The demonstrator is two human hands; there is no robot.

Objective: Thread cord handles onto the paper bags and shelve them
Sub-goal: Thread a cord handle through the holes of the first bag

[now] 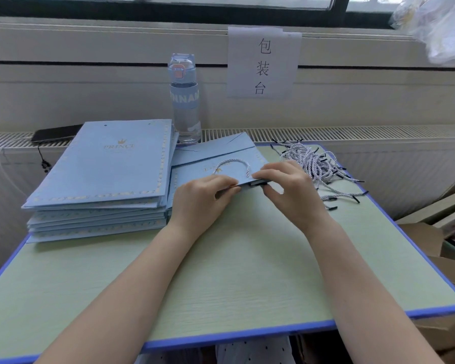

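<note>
A flat light-blue paper bag (pixel 221 164) lies in the middle of the green table (pixel 221 271), its top edge toward me and lifted slightly. One white-and-blue twisted cord handle (pixel 231 162) loops over its upper face. My left hand (pixel 200 198) pinches the bag's near edge on the left. My right hand (pixel 292 190) pinches the same edge on the right, beside a black cord tip. A stack of flat blue bags (pixel 103 174) marked PRINCE lies at the left. Loose cords (pixel 318 164) with black tips are heaped at the right.
A clear water bottle (pixel 184 101) stands behind the bags by the radiator. A black phone (pixel 55 134) rests on the radiator top at the left. A paper sign (pixel 263 61) hangs on the wall. Cardboard boxes (pixel 436 237) sit beside the table's right edge.
</note>
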